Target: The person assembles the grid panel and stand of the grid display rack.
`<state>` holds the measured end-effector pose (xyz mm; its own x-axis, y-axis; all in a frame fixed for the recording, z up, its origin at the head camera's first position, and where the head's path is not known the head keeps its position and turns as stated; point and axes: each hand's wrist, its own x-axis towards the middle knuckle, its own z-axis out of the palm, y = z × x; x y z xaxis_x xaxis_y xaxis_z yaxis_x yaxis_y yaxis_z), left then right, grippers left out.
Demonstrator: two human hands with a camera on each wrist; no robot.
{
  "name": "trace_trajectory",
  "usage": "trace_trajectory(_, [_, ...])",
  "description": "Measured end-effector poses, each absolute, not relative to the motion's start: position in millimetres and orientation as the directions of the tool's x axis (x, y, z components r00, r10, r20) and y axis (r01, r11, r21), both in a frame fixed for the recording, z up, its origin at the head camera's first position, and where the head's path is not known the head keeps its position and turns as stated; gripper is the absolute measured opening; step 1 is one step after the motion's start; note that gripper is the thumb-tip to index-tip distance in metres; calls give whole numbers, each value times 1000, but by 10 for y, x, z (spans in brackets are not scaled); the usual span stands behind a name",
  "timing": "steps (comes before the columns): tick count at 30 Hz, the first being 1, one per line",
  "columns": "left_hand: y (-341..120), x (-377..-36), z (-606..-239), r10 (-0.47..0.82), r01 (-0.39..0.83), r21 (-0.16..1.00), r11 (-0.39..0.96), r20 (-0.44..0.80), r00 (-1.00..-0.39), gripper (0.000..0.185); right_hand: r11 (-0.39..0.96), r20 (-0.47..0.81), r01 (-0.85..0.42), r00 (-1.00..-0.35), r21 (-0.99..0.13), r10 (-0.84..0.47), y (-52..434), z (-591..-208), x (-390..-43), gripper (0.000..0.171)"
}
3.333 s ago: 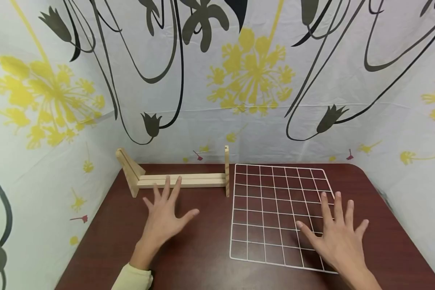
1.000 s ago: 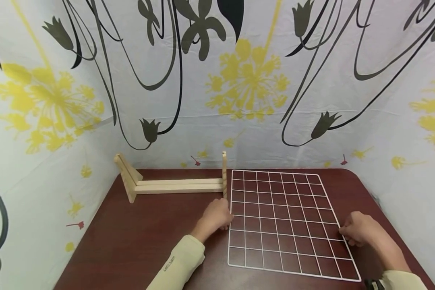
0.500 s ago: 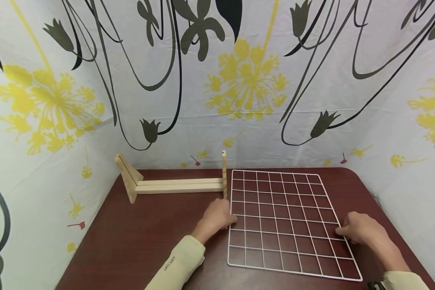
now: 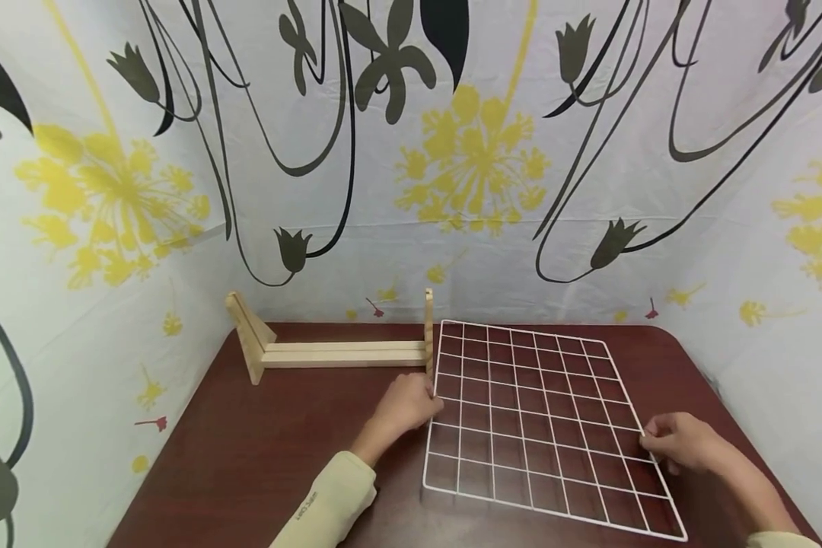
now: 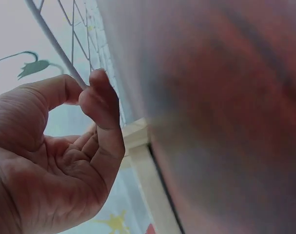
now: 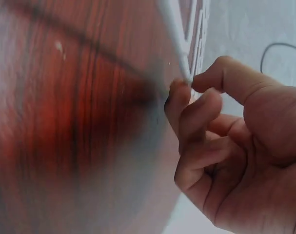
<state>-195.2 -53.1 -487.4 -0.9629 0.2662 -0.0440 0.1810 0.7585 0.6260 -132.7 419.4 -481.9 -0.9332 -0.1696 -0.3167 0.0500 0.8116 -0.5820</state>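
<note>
A white wire grid panel [image 4: 524,409] spans the space between my two hands in the head view, its left side tipped slightly up from the table. My left hand [image 4: 407,401] pinches the panel's left edge wire between thumb and index finger, as the left wrist view shows up close on the wire [image 5: 57,46]. On the opposite edge, my right hand [image 4: 682,441] pinches the wire with thumb and fingertips. In the right wrist view the white wire [image 6: 174,29] runs into that pinch, the other fingers curled below.
A pale wooden stand [image 4: 345,355] with two upright ends sits at the back left, its right upright [image 4: 429,331] close beside the panel. The dark red-brown table [image 4: 246,457] meets a patterned cloth wall [image 4: 356,190] at the back and sides.
Both hands came from lying spread over the stand and grid to pinching the panel's side edges. Since half a second ago the panel's near left corner has lifted and shifted slightly left.
</note>
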Motion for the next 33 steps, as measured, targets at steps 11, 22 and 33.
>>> trace_trajectory(11, [-662,-1934,-4640,388,88,918,386,-75,-919,10,288,-283,163,-848,-944,-449,4546,-4994,-1117,28])
trace_trajectory(22, [-679,-1835,-4260,452,-18,995,-99,28,-892,21,-65,69,-53,-963,-996,-260,4315,-4680,-955,37])
trace_trajectory(33, [-826,-1726,-3977,360,26,968,-251,118,-926,24,-199,275,-263,-961,-944,-35,3824,-4302,-910,36])
